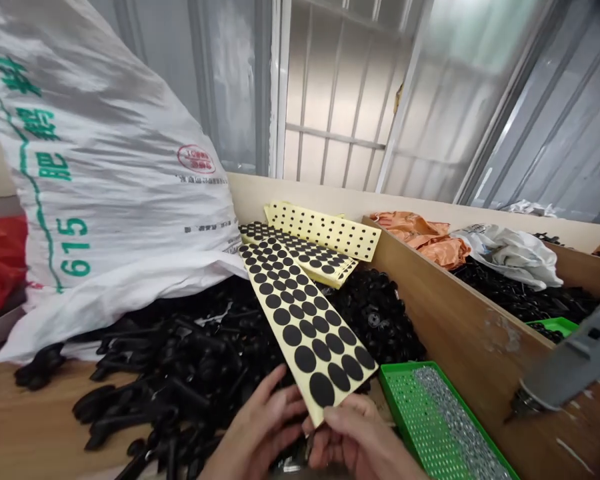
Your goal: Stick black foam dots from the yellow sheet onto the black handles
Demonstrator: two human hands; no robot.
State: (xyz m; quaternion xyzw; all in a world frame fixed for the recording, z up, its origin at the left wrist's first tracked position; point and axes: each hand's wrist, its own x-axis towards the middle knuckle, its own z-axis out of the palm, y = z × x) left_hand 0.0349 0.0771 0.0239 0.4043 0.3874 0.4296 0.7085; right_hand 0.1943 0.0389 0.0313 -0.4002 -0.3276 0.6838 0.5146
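Note:
A long pale yellow sheet of round black stickers slants up and away from me over a heap of black plastic parts. Its near corner is pinched by my right hand, thumb on top and fingers beneath. Just left of that corner, my left hand has thumb and fingers apart and curved toward the sheet's edge; whether a fingertip touches it I cannot tell. More sticker sheets lie stacked behind, some with small dots. Black plastic parts spread under and left of my hands.
A big white woven sack stands at the left on the bench. On the right, a green tray holds small silvery pieces beside a wooden divider. A grey power screwdriver juts in from the right. Small black round parts are heaped behind.

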